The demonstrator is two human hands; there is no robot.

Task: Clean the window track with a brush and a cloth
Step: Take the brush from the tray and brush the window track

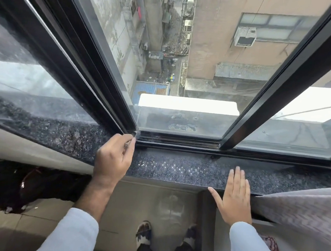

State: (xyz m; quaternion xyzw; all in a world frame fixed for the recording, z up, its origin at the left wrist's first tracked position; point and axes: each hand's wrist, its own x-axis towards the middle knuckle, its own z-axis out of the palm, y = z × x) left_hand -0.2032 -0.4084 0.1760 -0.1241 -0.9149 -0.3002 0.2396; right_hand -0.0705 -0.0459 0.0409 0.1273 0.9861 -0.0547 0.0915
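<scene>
Pale sleeves and two feet in patterned slippers fill the bottom of the view, below the dark speckled stone sill (177,169), which serves as the landmark for the rest. On the sill's near edge, toward its right end, the right hand (234,198) lies flat, palm down with fingers spread, gripping nothing and seemingly used for support. At the sill's far edge, left of centre, the left hand (113,159) is curled closed around a thin, small item whose tip shows between finger and thumb; it may be the brush, but it is too small to tell. That tip sits at the left end of the window track (179,141), the black grooved channel just beyond the sill, between the two dark sash frames. Pale dust shows in the grooves along the track, so little if any of it looks cleaned. No cloth is visible anywhere. By this judgement the job is at its start: brushing lies ahead, wiping after.
</scene>
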